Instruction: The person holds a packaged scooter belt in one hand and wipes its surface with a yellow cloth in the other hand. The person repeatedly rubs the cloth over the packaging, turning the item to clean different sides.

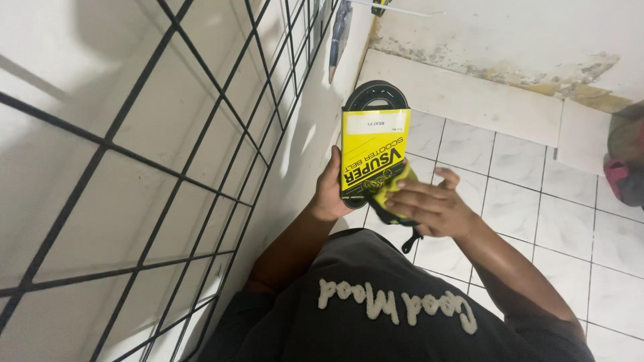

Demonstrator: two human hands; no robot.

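My left hand (330,189) grips a black rubber belt (373,94) that sits in a yellow cardboard sleeve (373,151), held upright in front of my chest. My right hand (429,204) presses a yellow-green cloth (396,194) against the lower right part of the sleeve. A dark strap (410,241) hangs from under the right hand. The bottom of the belt is hidden behind my fingers and the cloth.
A black wire grid panel (181,174) leans on the white wall at my left. White floor tiles (523,194) spread ahead, with a stained wall base (510,67) beyond. A dark and pink object (627,167) sits at the right edge. Dark items (339,30) hang far along the grid.
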